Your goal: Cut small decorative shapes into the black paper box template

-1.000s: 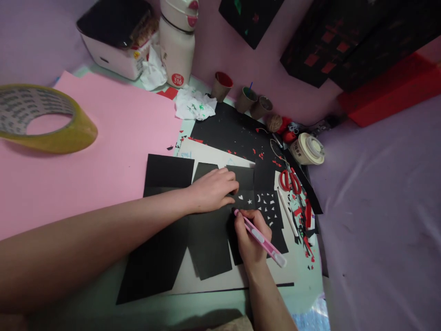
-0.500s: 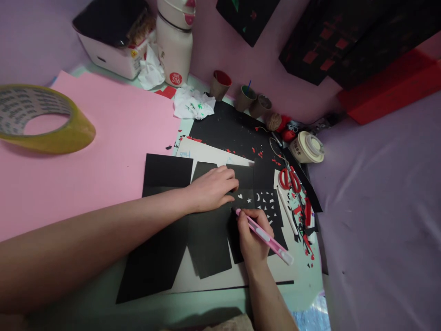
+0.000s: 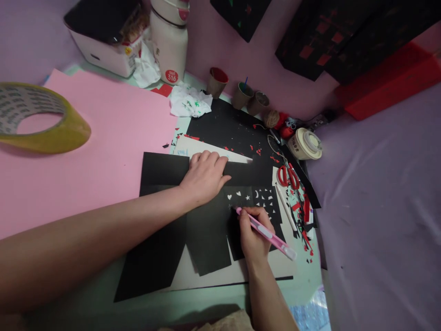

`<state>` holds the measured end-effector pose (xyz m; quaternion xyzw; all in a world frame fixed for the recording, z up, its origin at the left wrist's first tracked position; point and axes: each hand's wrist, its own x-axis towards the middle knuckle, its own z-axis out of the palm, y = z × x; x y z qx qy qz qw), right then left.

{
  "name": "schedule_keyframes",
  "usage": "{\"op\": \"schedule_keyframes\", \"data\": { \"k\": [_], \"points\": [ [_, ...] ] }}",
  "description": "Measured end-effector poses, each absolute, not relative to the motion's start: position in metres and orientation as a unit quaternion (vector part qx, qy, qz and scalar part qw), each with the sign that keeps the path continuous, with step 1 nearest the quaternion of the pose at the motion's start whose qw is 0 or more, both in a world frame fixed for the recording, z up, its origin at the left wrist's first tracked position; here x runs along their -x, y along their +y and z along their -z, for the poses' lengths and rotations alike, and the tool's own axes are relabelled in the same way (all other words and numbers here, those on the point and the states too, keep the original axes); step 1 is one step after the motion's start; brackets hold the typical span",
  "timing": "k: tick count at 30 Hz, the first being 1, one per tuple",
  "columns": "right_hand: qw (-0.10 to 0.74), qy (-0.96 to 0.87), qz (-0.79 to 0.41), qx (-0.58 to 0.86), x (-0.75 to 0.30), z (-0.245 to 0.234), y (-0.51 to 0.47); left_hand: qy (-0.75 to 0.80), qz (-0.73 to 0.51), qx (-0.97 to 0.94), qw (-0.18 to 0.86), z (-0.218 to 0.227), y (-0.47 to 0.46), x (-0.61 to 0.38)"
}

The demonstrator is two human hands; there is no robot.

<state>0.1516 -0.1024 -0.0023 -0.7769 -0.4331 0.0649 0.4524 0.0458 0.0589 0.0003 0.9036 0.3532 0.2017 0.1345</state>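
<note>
My right hand point(image 3: 256, 230) grips a pink craft knife point(image 3: 270, 236), its tip against a folded sheet of black paper point(image 3: 206, 234). Small shapes are cut through this paper: hearts point(image 3: 229, 197), a star, a crescent moon and several little triangles. The knife tip sits just below the hearts, where a faint drawn mark shows. My left hand point(image 3: 206, 177) lies on the upper part of the paper with its fingers stretched forward and its thumb out to the side. Under the black paper a white sheet point(image 3: 179, 280) shows at the lower edge.
Red-handled scissors point(image 3: 288, 176), a white pen point(image 3: 285, 207) and red and black scraps lie to the right. A large tape roll point(image 3: 76, 131) rests on pink paper point(image 3: 113, 161). Paper cups point(image 3: 243, 95), crumpled tissue point(image 3: 190, 101), a bottle point(image 3: 169, 50) and a lidded cup point(image 3: 305, 144) stand behind.
My left hand has moved up and slightly left on the paper, uncovering a second cut heart. My right hand keeps the craft knife at nearly the same spot. The view has shifted slightly.
</note>
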Motion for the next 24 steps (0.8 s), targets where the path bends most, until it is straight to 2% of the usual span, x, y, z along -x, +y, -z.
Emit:
{"op": "schedule_keyframes", "data": {
  "k": [4,10,24],
  "points": [
    [0.459,-0.436,-0.069,0.771,-0.152,0.002,-0.104,0.334,-0.221,-0.897,0.186,-0.001,0.063,-0.046],
    [0.469,-0.436,-0.07,0.765,-0.154,0.005,-0.108,0.293,-0.24,-0.856,0.351,0.001,0.072,-0.046],
    [0.445,-0.511,-0.029,0.734,-0.149,0.003,-0.112,0.234,-0.22,-0.897,0.304,-0.002,0.065,-0.043]
  ]
}}
